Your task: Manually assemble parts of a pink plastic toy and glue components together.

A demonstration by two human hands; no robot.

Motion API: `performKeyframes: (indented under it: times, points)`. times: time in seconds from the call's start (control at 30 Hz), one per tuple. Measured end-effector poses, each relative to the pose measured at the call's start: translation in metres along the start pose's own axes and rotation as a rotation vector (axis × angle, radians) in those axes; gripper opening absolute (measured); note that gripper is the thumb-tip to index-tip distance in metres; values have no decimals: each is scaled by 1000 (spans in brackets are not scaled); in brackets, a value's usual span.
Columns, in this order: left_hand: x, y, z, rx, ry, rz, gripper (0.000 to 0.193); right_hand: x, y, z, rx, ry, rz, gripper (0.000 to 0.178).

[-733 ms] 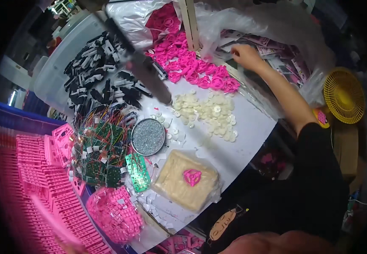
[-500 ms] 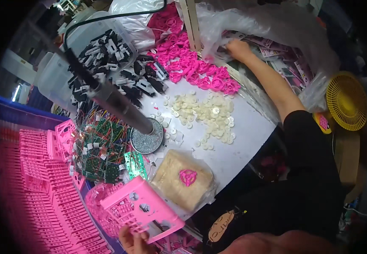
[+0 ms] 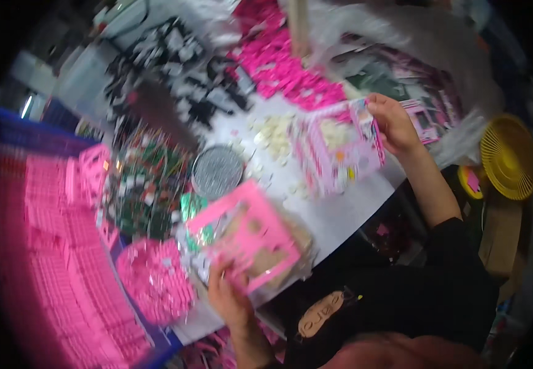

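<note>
My left hand grips the near left edge of a pink plastic panel with a window and round holes. The panel is tilted over a tan block in clear plastic and hides much of it. My right hand pinches the upper right corner of a thin pink printed sheet, raised over the white table. Behind the sheet lie small cream discs, partly covered. A round tin of small metal pieces stands beyond the panel. Motion blurs the hands and both held things.
Left is a blue crate of stacked pink panels, beside wired circuit boards and a pink bagged bundle. Black-and-white parts and magenta pieces lie at the back. Right are a clear bag with sheets and a yellow basket.
My right hand has come back from the clear bag with a printed sheet. The left hand has moved the pink panel right and up, over the wrapped block; the pink ring on it is now hidden.
</note>
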State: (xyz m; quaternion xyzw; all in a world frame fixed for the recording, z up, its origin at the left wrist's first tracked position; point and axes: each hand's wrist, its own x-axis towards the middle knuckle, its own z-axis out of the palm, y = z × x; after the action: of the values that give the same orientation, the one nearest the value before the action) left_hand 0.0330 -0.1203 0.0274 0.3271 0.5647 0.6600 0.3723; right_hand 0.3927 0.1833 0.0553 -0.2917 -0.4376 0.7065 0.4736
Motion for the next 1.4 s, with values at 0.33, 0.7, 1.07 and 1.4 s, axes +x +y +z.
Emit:
performKeyframes:
  times: [0.33,0.7,1.07,1.4]
  points:
    - [18,10,16,-315,-233,-331,31,23,55,196,-844,-464,-717,31]
    - [-5,-3,26,473,320,314,48,-60,127,195,-189,-663,199,64]
    - [-8,-4,24,169,248,174,84,-66,109,203,-209,-673,263,62]
    - [-12,-4,32,149,230,116,86,-55,99,201,-349,-696,381,68]
